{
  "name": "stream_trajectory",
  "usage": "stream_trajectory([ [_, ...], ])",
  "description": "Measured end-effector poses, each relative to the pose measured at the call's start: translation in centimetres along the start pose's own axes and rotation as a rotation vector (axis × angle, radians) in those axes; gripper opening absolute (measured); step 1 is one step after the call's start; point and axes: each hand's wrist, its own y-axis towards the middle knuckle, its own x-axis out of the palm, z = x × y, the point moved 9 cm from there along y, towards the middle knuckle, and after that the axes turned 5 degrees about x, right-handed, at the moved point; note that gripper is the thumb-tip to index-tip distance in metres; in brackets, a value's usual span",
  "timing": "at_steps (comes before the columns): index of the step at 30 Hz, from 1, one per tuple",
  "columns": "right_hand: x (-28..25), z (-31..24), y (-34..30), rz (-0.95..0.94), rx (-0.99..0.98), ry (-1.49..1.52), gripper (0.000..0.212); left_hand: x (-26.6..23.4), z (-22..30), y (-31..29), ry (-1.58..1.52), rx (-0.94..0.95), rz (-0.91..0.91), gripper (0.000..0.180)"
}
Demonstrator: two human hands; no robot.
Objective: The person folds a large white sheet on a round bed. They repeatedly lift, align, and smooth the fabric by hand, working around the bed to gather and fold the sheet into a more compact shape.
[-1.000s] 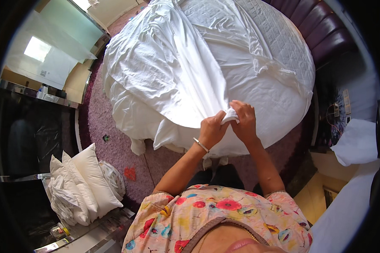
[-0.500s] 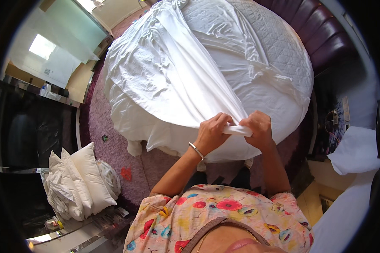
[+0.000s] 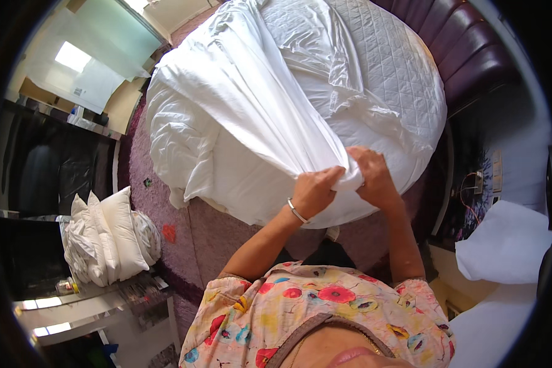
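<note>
While the left hand [image 3: 316, 191] and right hand [image 3: 374, 175] are grasping the sheet [image 3: 267, 110] just right of frame centre, even tension should be keeping its folds straight.

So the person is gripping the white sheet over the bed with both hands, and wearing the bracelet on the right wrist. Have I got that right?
Not quite: the head view shows the bracelet on the wrist of the left hand, not the right. As you say, that hand and the right hand both grip the white sheet over the bed.
</note>
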Motion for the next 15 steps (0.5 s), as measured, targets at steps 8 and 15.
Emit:
stream_trajectory([
  [8, 1.9, 4.5, -1.8, -0.146, 0.055, 0.292, 0.011, 2.0, 2.5, 0.4, -0.077, -0.025, 0.150, 0.030],
  [15, 4.0, 2.9, -1.6, -0.200, -0.104, 0.125, 0.013, 3.3, -6.9, -1.7, 0.059, -0.129, 0.258, 0.030],
])
